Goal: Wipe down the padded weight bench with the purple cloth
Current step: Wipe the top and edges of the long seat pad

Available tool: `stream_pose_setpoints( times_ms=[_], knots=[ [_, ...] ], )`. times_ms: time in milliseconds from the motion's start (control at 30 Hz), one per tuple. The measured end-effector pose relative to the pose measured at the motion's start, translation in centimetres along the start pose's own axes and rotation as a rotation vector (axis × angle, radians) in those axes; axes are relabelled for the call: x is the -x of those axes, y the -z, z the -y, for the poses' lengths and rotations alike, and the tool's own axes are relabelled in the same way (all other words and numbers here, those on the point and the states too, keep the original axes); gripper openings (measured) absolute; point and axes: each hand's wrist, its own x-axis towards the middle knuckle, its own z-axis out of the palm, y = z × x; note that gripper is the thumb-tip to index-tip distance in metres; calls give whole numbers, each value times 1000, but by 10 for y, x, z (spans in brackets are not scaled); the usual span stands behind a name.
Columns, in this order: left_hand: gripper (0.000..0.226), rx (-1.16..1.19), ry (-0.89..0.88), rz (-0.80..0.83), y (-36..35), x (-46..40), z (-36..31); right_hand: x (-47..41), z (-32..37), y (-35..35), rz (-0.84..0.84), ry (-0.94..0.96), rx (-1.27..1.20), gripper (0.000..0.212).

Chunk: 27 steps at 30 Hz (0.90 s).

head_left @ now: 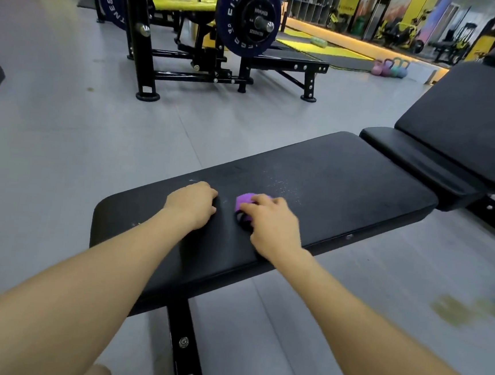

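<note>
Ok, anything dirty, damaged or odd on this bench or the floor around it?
Yes: pale specks dot the black bench pad just beyond the purple cloth, and a yellowish stain marks the grey floor at right.
</note>
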Motion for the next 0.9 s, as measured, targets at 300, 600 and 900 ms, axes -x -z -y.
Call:
stream_pose_setpoints(
  times_ms=[300,600,900],
  knots=[
    [44,63,-126,-36,-29,46,-13,-12,-94,29,-45,-354,50,41],
    [44,95,-111,-20,-30,45,-15,11,-4,2,43,-12,-11,49],
    [44,111,-109,-24,-32,47,-12,18,-59,23,-60,-389,116,50]
  ],
)
